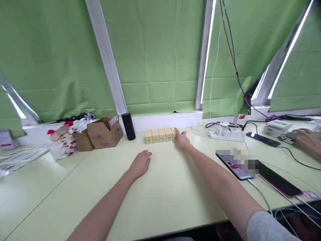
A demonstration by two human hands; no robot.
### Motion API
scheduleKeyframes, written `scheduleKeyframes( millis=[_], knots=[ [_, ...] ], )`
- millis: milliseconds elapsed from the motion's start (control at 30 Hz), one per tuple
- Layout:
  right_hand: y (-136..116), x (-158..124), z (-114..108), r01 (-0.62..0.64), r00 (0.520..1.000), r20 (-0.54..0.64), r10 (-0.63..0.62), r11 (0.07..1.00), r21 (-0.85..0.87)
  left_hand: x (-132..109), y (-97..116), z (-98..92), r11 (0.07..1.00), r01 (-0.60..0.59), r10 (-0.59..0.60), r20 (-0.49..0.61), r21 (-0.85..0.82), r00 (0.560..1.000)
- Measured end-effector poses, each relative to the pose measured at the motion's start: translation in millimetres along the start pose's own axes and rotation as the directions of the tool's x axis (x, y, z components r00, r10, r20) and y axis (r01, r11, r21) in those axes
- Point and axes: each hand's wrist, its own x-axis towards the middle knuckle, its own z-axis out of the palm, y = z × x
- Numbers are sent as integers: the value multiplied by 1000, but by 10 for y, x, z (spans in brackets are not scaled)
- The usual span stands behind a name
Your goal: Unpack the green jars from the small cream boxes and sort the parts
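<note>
A row of several small cream boxes [160, 135] with green labels stands near the back of the pale green table [160, 190]. My right hand [182, 139] reaches to the right end of the row, its fingers touching the last box; they look loosely curved around that end. My left hand [140, 163] lies flat on the table in front of the row, fingers stretched out and holding nothing.
A black cylinder [128, 126] and open cardboard boxes [104, 133] stand left of the row, beside a patterned bag [64, 140]. At right lie a power strip [227, 134] with cables, phones [237, 163] and another person's hand [306, 140].
</note>
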Motion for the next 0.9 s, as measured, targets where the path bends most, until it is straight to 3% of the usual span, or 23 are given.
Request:
scheduleKeyframes(
  millis=[333, 500, 700, 800, 900],
  knots=[
    [-21, -131, -91, 11, 992, -123, -19, 998, -59, 38, -78, 17, 998, -29, 27, -45, -48, 999],
    [-5, -204, -202, 66, 992, -108, -70, 997, -41, 45, -82, 11, 998, -28, 25, -62, -51, 998],
    [-110, -456, -244, 96, 991, -105, -88, 992, 78, 40, -118, 34, 997, -30, 26, -68, -72, 997],
    [-268, -691, -165, 176, 981, -104, -162, 973, 150, 42, -118, 42, 997, -17, 11, -74, -81, 997],
    [-392, -911, -52, 276, 961, -97, -259, 898, 342, 36, -89, 30, 996, -11, 4, -80, -90, 997]
  ],
)
